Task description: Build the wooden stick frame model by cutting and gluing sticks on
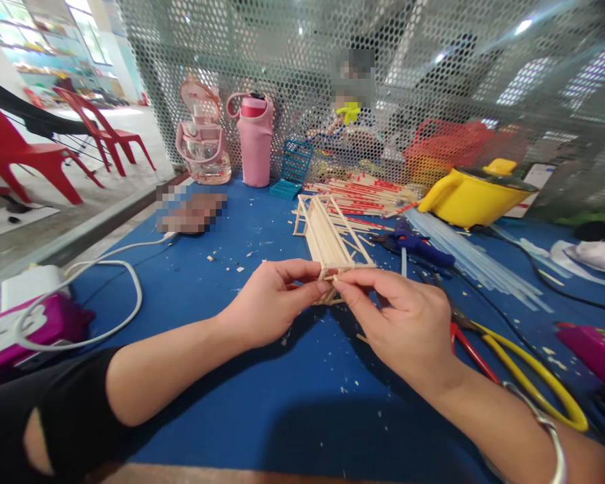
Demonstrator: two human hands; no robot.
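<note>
A small model built from thin wooden sticks (327,235) stands on the blue tabletop, with a slatted deck and an open stick frame around it. My left hand (272,299) is closed on its near end, thumb and fingers pinching the frame. My right hand (403,309) pinches a short piece of wooden stick (335,277) against that same end. The fingertips of both hands nearly meet and hide part of the joint. Just right of the model lies a blue glue gun (423,245). By my right wrist are cutters with red and yellow handles (529,370).
Behind the model lies a pile of red-marked sticks (363,195). Clear glue sticks (474,255) and a yellow pot (478,195) are at right. A pink bottle (255,141), clear bottle (206,154) and teal stand (293,171) line the perforated screen (292,60). A white cable (136,269) loops left.
</note>
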